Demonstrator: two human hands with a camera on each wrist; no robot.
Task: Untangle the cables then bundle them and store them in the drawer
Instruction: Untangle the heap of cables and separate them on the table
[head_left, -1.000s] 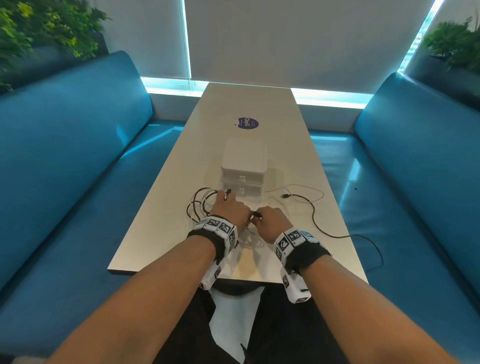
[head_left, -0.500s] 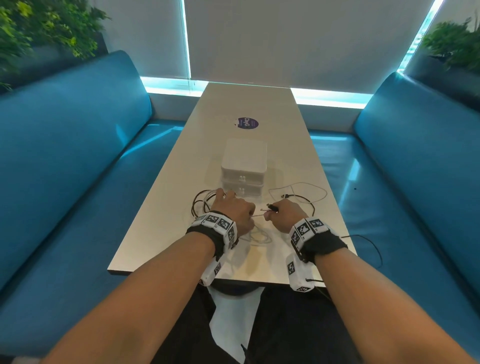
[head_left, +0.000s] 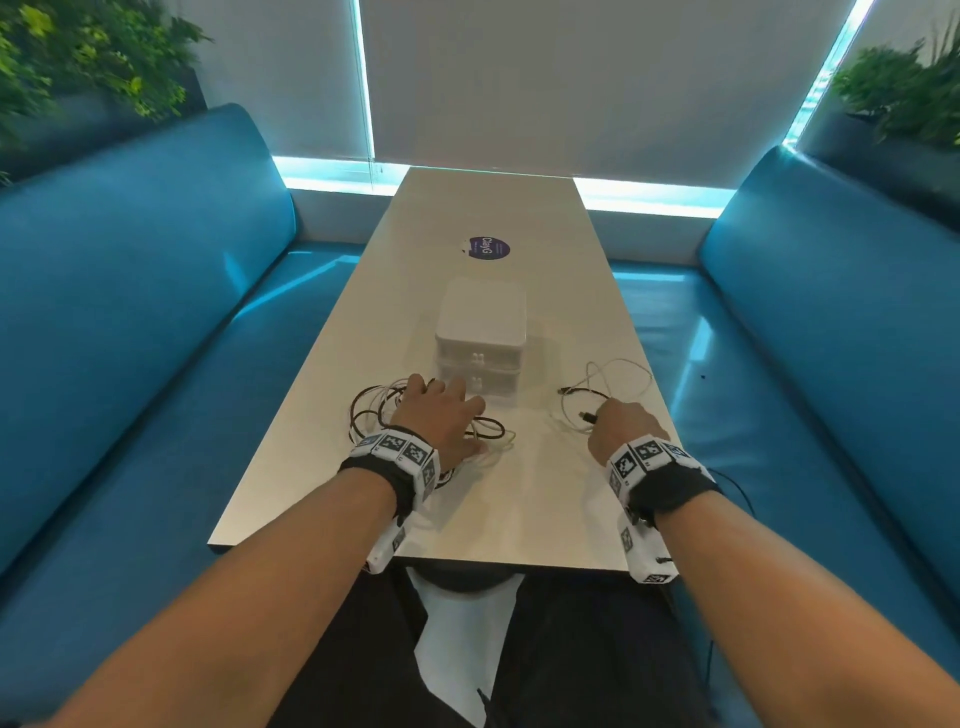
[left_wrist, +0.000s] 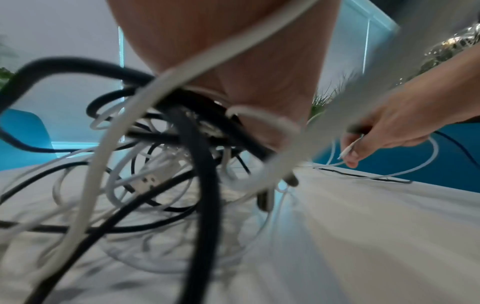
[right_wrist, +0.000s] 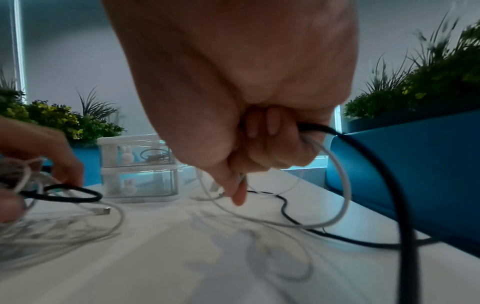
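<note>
Blue benches (head_left: 135, 332) run along both sides of a long pale table (head_left: 493, 208), with leafy plants (head_left: 78, 57) behind them and a drawn blind (head_left: 571, 78) at the far end. A purple round sticker (head_left: 488, 248) lies on the tabletop past a small clear drawer unit (head_left: 480, 343) of two stacked drawers, both pushed in, with little white rabbit-shaped knobs; the right wrist view shows some cable already inside the upper drawer.

Just in front of the unit and to its left sits the tangle of black and white cables (head_left: 384, 415). The left hand (head_left: 441, 421) lies on top of this tangle with its fingers spread over the loops, and in the left wrist view cords run up around the palm; whether the fingers close on any cord I cannot tell.

Well apart to the right, the right hand (head_left: 623, 431) is clenched around a white cable (head_left: 618, 379) and a black cable (right_wrist: 384, 185), the black plug sticking out beside the thumb. The white cable loops loosely on the table beyond the hand, and the black one trails off the table's right edge.
</note>
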